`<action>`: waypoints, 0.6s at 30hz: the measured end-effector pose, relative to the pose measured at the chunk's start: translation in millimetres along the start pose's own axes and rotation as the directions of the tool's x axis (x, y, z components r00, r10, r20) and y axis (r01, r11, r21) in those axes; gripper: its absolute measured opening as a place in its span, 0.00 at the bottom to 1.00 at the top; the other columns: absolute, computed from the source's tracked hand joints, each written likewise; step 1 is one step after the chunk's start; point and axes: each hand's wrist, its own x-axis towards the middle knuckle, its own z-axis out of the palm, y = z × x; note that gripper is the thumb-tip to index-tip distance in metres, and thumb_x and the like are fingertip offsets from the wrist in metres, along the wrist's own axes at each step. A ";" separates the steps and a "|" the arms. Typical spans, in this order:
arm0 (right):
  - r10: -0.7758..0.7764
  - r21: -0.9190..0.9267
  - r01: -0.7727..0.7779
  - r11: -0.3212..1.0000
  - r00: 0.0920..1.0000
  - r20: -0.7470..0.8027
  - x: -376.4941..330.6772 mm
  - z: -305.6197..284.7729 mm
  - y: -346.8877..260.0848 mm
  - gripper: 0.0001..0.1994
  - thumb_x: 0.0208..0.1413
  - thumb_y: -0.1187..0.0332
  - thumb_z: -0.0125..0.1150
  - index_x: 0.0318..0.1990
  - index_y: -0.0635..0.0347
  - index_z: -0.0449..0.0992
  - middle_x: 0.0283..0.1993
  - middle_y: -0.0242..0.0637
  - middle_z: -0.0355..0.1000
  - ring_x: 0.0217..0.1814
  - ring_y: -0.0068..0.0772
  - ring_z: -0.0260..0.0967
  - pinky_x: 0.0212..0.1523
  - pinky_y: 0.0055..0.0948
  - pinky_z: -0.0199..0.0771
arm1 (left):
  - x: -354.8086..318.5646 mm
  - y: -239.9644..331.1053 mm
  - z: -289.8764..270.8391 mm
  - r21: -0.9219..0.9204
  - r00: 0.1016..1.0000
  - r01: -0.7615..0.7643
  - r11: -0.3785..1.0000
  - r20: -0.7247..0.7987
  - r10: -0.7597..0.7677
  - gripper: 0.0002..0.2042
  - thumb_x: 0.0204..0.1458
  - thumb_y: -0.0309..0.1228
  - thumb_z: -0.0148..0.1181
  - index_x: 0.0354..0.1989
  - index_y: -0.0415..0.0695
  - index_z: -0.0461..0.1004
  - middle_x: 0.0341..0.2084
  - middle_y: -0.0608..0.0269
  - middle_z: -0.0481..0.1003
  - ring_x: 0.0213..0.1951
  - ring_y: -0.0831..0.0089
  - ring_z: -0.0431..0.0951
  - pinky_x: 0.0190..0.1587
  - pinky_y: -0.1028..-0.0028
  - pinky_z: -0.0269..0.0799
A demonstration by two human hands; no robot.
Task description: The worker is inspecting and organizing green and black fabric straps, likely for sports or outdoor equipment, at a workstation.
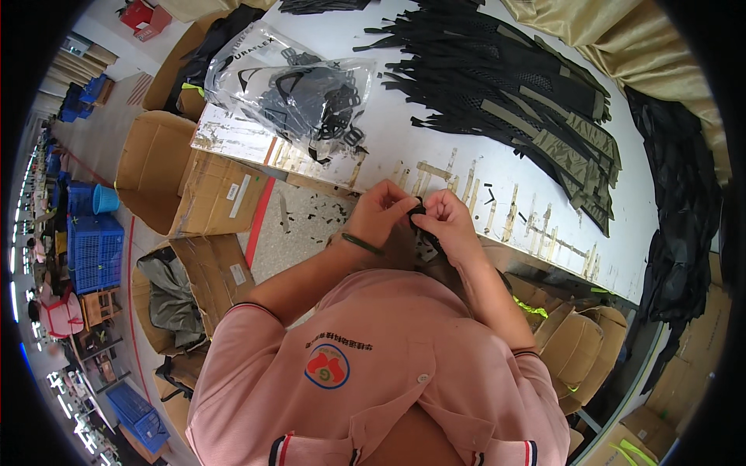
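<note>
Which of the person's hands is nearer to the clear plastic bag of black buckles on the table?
Left. The left hand sits just below the bag; the right hand is farther off, to its right.

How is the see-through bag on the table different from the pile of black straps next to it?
The clear plastic bag wraps its black parts inside; the pile of black straps lies loose and uncovered. The bag is one shiny bundle; the pile is spread out wide, with olive pieces mixed in. Both rest on the white table.
</note>
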 end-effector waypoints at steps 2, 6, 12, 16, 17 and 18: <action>0.015 0.017 -0.015 1.000 1.000 -0.004 -0.1 0.8 1.8 0.11 0.46 0.83 0.60 0.33 0.59 0.65 0.25 0.25 0.66 0.27 0.14 0.63 0.29 0.14 0.64 | -3.0 -2.5 -0.3 0.050 0.999 -0.050 0.997 0.023 0.049 0.06 0.51 0.26 0.61 0.32 0.40 0.69 0.25 0.67 0.74 0.27 0.82 0.72 0.31 0.81 0.70; 0.031 0.023 -0.030 0.999 0.999 -0.026 -0.6 -2.7 9.3 0.11 0.46 0.83 0.60 0.32 0.59 0.65 0.25 0.26 0.65 0.27 0.14 0.63 0.29 0.15 0.64 | -9.7 2.3 -1.1 0.260 0.989 -0.128 0.957 0.099 0.105 0.06 0.50 0.25 0.61 0.33 0.39 0.70 0.26 0.66 0.74 0.30 0.82 0.73 0.36 0.80 0.70; 0.136 0.279 -0.108 0.954 0.987 -0.082 -7.4 5.6 -0.9 0.09 0.50 0.77 0.61 0.36 0.59 0.67 0.26 0.27 0.66 0.27 0.16 0.63 0.27 0.17 0.68 | -13.3 -16.4 -4.7 0.060 0.957 -0.156 0.986 0.256 0.135 0.07 0.49 0.22 0.62 0.34 0.40 0.70 0.38 0.65 0.71 0.41 0.78 0.72 0.46 0.78 0.68; 0.296 0.161 -0.289 0.944 0.955 -0.018 -1.3 2.0 -12.4 0.08 0.56 0.68 0.57 0.40 0.61 0.72 0.26 0.27 0.68 0.26 0.16 0.63 0.27 0.18 0.68 | -16.1 -5.4 -6.1 0.232 0.927 -0.308 0.923 0.293 0.236 0.09 0.45 0.22 0.64 0.34 0.43 0.71 0.36 0.67 0.69 0.38 0.78 0.69 0.41 0.78 0.65; 0.304 0.000 -0.304 0.953 0.952 0.024 0.3 -0.8 -11.6 0.09 0.58 0.66 0.55 0.40 0.62 0.73 0.27 0.27 0.69 0.26 0.17 0.64 0.27 0.18 0.68 | -17.2 -1.3 -6.2 0.396 0.883 -0.453 0.799 0.324 0.340 0.10 0.44 0.22 0.65 0.34 0.43 0.71 0.34 0.67 0.69 0.35 0.79 0.68 0.38 0.79 0.64; 0.302 -0.001 -0.302 0.953 0.953 0.020 2.3 -2.4 -7.4 0.09 0.58 0.66 0.55 0.40 0.62 0.73 0.27 0.27 0.69 0.26 0.17 0.64 0.27 0.18 0.68 | -16.5 -2.9 -6.7 0.393 0.880 -0.457 0.798 0.329 0.342 0.10 0.44 0.22 0.65 0.34 0.43 0.71 0.34 0.67 0.69 0.35 0.79 0.68 0.38 0.79 0.64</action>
